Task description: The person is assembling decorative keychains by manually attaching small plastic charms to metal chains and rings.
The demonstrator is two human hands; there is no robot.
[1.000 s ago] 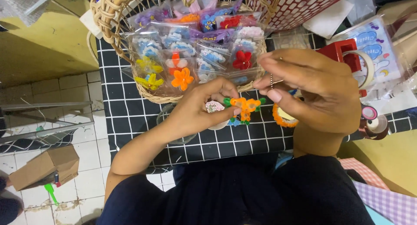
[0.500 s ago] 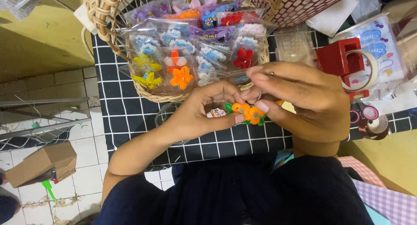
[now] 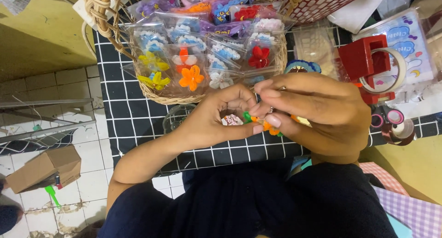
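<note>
Two hands met at the middle of the view, fingertips pressed together around a small orange crocheted flower (image 3: 267, 124) with a green bit at its edge. The left hand (image 3: 216, 116) curled in from the left, thumb and forefinger pinching the flower's near side; the right hand (image 3: 317, 111) arched over it from the right, its fingers folded down so that most of the flower was hidden. A ring showed on one right finger. Both hands were closed on the flower, held just above the tabletop (image 3: 133, 118), which wore a black cloth with a white grid.

Just beyond the knuckles of the left hand sat a wicker basket (image 3: 103, 22), packed with clear packets of crocheted flowers: an orange one (image 3: 191, 77) and two yellow ones (image 3: 154, 72) nearest the left hand, a red one (image 3: 258, 57) farther toward the right hand, and blue and white ones between. Under the left wrist a clear round lid or dish (image 3: 177, 118) lay on the cloth; what it was could not be told for sure.

Past the right hand stood a red tape dispenser (image 3: 368, 58) with a roll of clear tape, and just beside that hand's outer edge lay a few small tape rolls (image 3: 396, 125). Behind the dispenser lay a printed clear packet (image 3: 410, 40).

Off the tabletop, well to the left of the left arm, a small cardboard box (image 3: 43, 166) rested on the tiled floor (image 3: 87, 183). Below the hands, the person's dark clothing (image 3: 258, 201) filled the lower frame.
</note>
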